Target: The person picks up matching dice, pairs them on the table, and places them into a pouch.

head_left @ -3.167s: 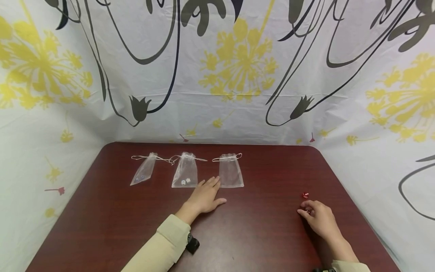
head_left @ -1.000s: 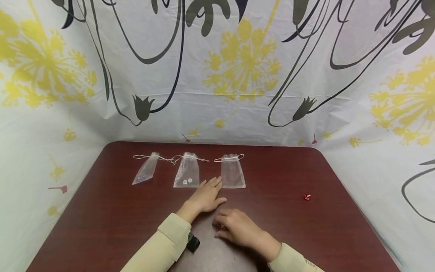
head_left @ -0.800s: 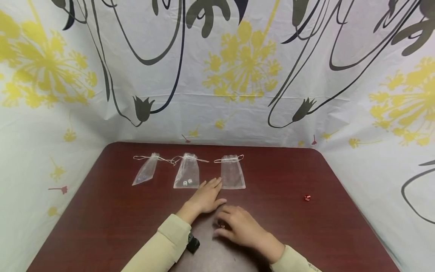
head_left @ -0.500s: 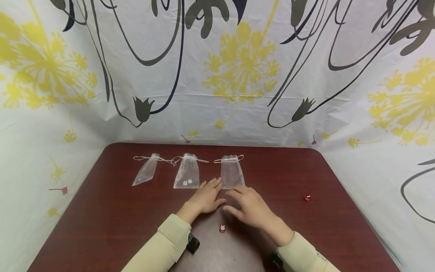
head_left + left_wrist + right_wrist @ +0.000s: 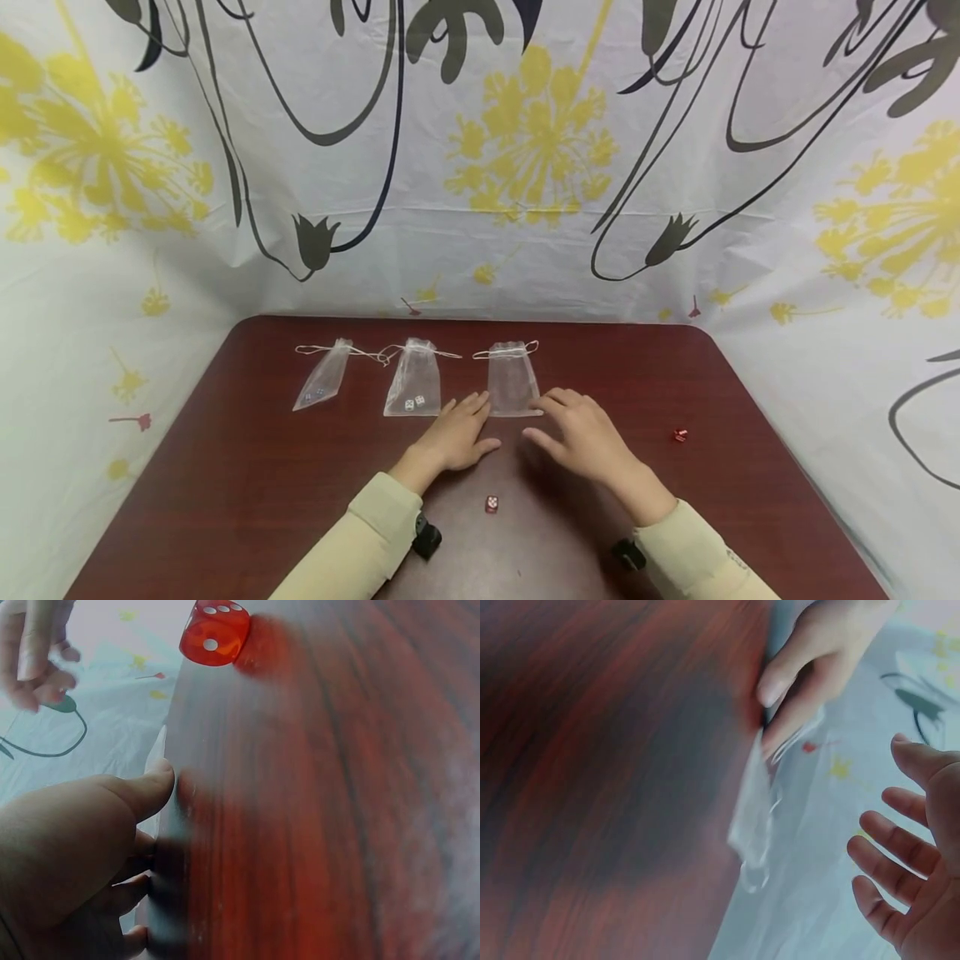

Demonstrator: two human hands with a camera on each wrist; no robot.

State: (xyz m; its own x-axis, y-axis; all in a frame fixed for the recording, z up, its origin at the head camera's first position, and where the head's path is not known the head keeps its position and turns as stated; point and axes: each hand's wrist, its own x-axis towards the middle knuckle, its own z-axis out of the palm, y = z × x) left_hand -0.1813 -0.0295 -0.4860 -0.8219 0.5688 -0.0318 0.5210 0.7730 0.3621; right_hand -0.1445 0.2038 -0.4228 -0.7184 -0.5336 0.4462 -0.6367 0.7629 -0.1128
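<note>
Plainly, left hand (image 5: 448, 436) and right hand (image 5: 583, 435) hold nothing, fingers loosely extended; one red die (image 5: 492, 504) lies at lower centre.

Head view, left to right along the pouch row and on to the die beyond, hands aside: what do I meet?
Slanted left pouch, middle pouch with two white dice, right pouch, red die.

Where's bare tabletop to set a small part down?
Table: left side, between left bag and left sleeve; far right corner, bordered by right bag and small red piece. Crowded: the middle, with left hand, right hand, middle bag and red die close together.
</note>
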